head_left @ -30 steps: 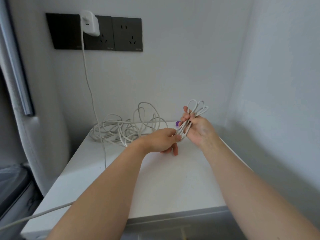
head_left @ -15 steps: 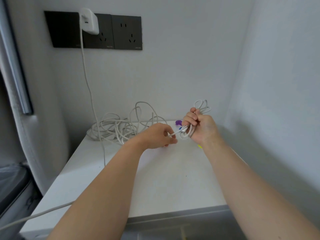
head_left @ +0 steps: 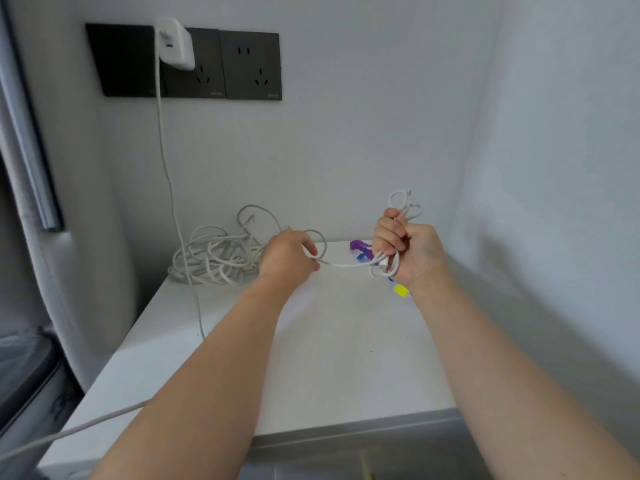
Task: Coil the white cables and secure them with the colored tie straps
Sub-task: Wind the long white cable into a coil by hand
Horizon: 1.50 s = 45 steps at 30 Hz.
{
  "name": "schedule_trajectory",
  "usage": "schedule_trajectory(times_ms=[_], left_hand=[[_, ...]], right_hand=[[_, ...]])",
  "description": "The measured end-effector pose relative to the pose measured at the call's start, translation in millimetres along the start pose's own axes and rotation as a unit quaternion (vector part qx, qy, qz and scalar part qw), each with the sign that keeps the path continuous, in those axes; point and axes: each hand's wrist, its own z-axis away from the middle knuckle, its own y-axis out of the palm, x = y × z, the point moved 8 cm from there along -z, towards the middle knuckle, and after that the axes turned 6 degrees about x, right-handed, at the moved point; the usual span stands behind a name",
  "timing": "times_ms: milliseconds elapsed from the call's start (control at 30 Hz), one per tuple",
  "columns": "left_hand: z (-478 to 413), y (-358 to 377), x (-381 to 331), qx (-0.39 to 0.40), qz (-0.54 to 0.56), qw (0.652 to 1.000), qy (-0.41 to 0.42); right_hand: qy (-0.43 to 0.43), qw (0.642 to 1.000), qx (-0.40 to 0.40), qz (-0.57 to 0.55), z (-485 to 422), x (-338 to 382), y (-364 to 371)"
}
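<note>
My right hand [head_left: 405, 249] grips a small coiled white cable [head_left: 403, 204] upright, its loops sticking out above and below the fist. My left hand [head_left: 289, 252] pinches the free end of that cable [head_left: 346, 264], drawn out taut to the left of the coil. A loose tangle of white cables [head_left: 216, 254] lies at the back left of the white table [head_left: 329, 358]. Behind my right hand lie a purple tie strap [head_left: 358, 244] and a blue tie strap [head_left: 361, 257]; a yellow tie strap [head_left: 401, 290] lies under my right wrist.
A white charger [head_left: 175, 43] sits in a black wall socket panel [head_left: 221, 65]; its cable [head_left: 169, 174] hangs down onto the table. Another white cable [head_left: 69, 429] crosses the table's front left corner. A grey padded edge stands at the left. Walls close the back and right.
My left hand has moved left, pulling the cable's free end out from the coil. My right hand has closed into a fist round the coil and shifted slightly right.
</note>
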Motion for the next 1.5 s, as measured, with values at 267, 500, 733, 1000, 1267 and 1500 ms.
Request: schedule_trajectory(times_ms=[267,500,733,1000,1267,1500], left_hand=[[3.6,17.5,-1.2,0.102,0.19,0.976,-0.029],[6.8,15.0,-7.0,0.116,0.443,0.887,-0.061],[2.4,-3.2,4.1,0.007,0.51,0.858,-0.063],[0.0,-8.3,19.6,-0.045,0.581,0.807,-0.097],[-2.8,6.5,8.3,0.053,0.506,0.858,-0.072],[0.1,7.8,3.6,0.068,0.528,0.844,-0.068]], right_hand=[[0.012,0.999,0.015,0.028,2.5,0.5,3.1],[0.166,0.975,-0.045,0.143,7.3,-16.9,-15.2],[0.24,0.934,-0.075,0.255,19.2,-17.8,-23.3],[0.249,0.929,-0.028,0.272,22.0,-16.6,-18.0],[0.224,0.927,-0.053,0.297,12.6,-18.2,-27.2],[0.258,0.919,0.006,0.3,11.6,-27.9,-23.4]])
